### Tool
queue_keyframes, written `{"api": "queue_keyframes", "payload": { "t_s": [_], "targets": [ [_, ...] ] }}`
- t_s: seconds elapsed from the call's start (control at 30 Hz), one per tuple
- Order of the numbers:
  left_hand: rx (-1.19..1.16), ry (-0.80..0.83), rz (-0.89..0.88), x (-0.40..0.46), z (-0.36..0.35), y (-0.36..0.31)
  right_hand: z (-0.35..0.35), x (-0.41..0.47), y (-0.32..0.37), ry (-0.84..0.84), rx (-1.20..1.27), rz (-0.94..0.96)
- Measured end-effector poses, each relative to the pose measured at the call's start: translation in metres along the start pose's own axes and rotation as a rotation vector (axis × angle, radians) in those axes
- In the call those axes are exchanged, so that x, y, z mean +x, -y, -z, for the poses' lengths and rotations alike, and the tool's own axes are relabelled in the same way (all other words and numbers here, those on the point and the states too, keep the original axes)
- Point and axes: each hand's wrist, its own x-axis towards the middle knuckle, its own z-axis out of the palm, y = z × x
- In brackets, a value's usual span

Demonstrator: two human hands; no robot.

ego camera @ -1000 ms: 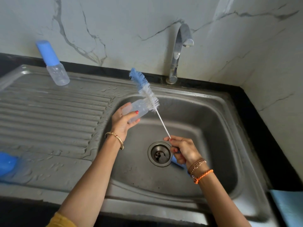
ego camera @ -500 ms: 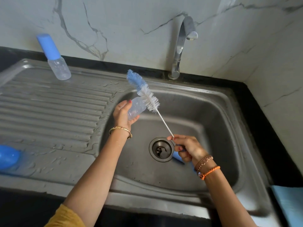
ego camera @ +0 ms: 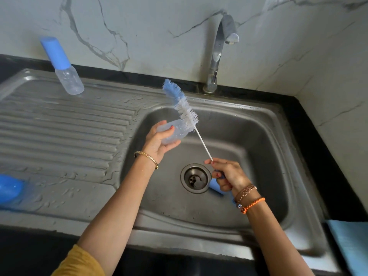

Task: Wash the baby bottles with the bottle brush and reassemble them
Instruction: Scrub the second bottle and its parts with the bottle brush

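Over the sink basin [ego camera: 249, 136], two hands work a bottle and a brush.
Left hand [ego camera: 157, 143] curls around a clear uncapped bottle [ego camera: 175, 130], held on its side; right hand [ego camera: 229, 175] pinches the bottle brush [ego camera: 186, 111] by its blue handle, the bristle head raised just beyond the bottle's mouth. Well past the left hand, a blue-capped bottle [ego camera: 63, 68] stands on the drainboard [ego camera: 59, 126].
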Motion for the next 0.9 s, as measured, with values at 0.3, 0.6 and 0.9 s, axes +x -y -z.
{"api": "queue_keyframes", "payload": {
  "t_s": [0.3, 0.6, 0.9],
  "targets": [
    [-0.099, -0.185, -0.006, 0.012, 0.009, -0.014, 0.003, 0.001, -0.003, 0.03, -0.059, -0.021],
    [-0.149, -0.208, 0.039, 0.006, 0.006, -0.002, 0.001, 0.002, -0.005, 0.03, -0.089, -0.02],
    [-0.151, -0.058, 0.047, -0.003, -0.004, 0.004, -0.006, 0.009, -0.001, -0.031, -0.066, 0.038]
  ]
}}
